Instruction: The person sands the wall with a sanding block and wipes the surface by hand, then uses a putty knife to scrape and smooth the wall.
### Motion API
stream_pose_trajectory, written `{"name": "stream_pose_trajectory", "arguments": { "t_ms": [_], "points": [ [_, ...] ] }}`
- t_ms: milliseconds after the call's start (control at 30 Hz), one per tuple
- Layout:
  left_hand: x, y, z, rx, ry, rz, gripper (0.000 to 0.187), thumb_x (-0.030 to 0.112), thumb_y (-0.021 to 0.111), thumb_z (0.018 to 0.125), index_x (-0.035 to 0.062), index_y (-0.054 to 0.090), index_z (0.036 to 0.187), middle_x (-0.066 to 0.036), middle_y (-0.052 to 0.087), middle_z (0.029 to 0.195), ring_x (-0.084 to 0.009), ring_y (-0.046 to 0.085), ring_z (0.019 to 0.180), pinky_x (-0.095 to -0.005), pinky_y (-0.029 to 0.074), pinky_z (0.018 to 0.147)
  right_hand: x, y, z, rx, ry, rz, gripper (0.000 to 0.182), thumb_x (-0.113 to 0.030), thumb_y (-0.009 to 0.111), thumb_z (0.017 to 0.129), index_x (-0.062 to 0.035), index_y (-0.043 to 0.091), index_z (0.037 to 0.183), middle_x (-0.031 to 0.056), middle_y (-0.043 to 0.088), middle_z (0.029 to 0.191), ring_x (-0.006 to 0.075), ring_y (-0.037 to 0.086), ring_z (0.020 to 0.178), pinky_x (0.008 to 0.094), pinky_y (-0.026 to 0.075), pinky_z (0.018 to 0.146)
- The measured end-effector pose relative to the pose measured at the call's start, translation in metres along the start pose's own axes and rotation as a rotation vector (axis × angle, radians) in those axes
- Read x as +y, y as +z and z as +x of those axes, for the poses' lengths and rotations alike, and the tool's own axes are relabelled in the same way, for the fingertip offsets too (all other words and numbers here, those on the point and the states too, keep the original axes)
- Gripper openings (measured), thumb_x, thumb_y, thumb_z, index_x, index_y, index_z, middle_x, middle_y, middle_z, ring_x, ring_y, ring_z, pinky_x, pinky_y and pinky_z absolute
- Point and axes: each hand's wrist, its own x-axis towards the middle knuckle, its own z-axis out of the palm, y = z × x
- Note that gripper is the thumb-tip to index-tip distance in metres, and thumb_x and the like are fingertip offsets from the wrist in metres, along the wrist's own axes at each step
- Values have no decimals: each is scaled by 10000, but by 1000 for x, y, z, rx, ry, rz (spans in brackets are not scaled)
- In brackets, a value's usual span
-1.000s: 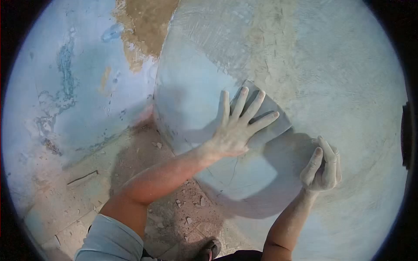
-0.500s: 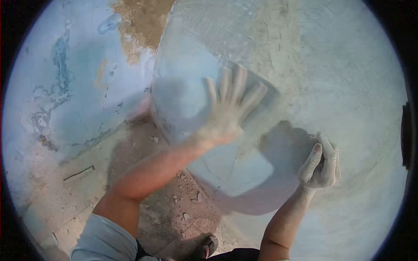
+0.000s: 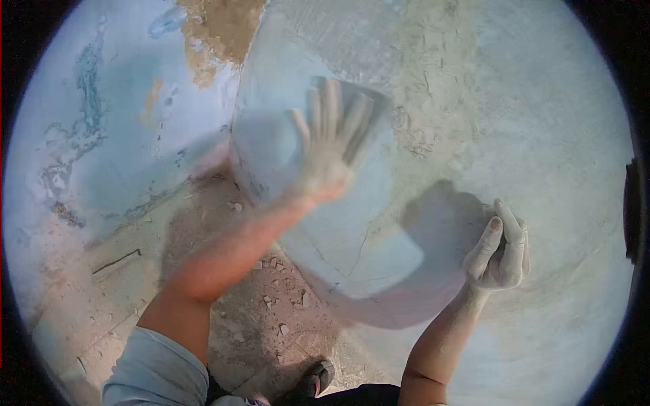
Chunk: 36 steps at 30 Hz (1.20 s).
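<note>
Reaching up from the lower left in the head view, the left arm bends at the elbow, its pale sleeve (image 3: pixel 162 369) near the bottom edge. The left hand (image 3: pixel 326 166), blurred, lies open and palm-down with fingers fanned upward, flat over a dark sheet (image 3: pixel 376 108) against the wall (image 3: pixel 555 142). The sheet shows beside and between the fingers, pressed rather than clasped. The right hand (image 3: pixel 500 254) is raised in front of the wall, wrist below, fingers half curled and thumb pointing up; whether it holds anything or touches the wall, one cannot tell.

To the left of the left hand, a strip of pale blue wall separates it from the corner (image 3: pixel 238 95), where a brown patch (image 3: pixel 222 37) borders the seam. Just right of the sheet runs a rough strip (image 3: pixel 433 95); beyond it the wall spreads broad and unobstructed above the right hand. Below, the floor (image 3: pixel 233 338) carries scattered chips (image 3: pixel 284 329) near a shoe (image 3: pixel 323 373).
</note>
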Motion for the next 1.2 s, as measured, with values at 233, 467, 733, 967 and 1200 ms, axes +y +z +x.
{"name": "stream_pose_trajectory", "arguments": {
  "t_ms": [233, 467, 733, 967, 1200],
  "points": [
    [35, 3, -12, -16, 292, -132, 731, 337, 620, 1008, 273, 349, 1684, -280, 50, 1774, -564, 4, 1612, -847, -34, 1167, -1, -1, 0, -26, -18, -19, 115, -2, 675, 966, 27, 770, 1023, 85, 765, 770, 119, 631, 623, 243, 410, 545],
    [-72, 31, -27, 119, -317, -310, 671, 331, 410, 1133, 162, 169, 1736, -284, -76, 1771, -544, -60, 1615, -774, -58, 1211, -2, -7, -3, -77, -31, -2, 156, -5, 647, 1015, 67, 771, 1077, 107, 761, 792, 127, 640, 647, 248, 440, 538],
    [50, 7, -45, -104, 290, -164, 774, 228, 634, 1004, 298, 304, 1700, -265, 10, 1779, -614, -7, 1586, -849, -57, 1172, -1, 2, 0, -27, 1, -23, 95, -37, 718, 942, -7, 787, 1000, 58, 773, 782, 96, 616, 597, 240, 410, 525],
    [-70, 20, -31, 157, -244, -442, 644, 304, 436, 1107, 218, 260, 1720, -176, 67, 1803, -499, -42, 1632, -774, -28, 1224, 4, -12, -5, -78, -34, 39, 144, -1, 648, 1014, 45, 775, 1065, 94, 770, 814, 133, 659, 677, 254, 466, 566],
    [12, 9, -24, 39, 0, -226, 693, 271, 489, 1084, 183, 235, 1722, -294, -57, 1769, -576, -68, 1602, -829, -69, 1174, -3, 2, -1, -59, 1, -41, 106, -32, 736, 918, -23, 800, 1001, 40, 770, 779, 85, 598, 591, 234, 405, 538]
  ]
}}
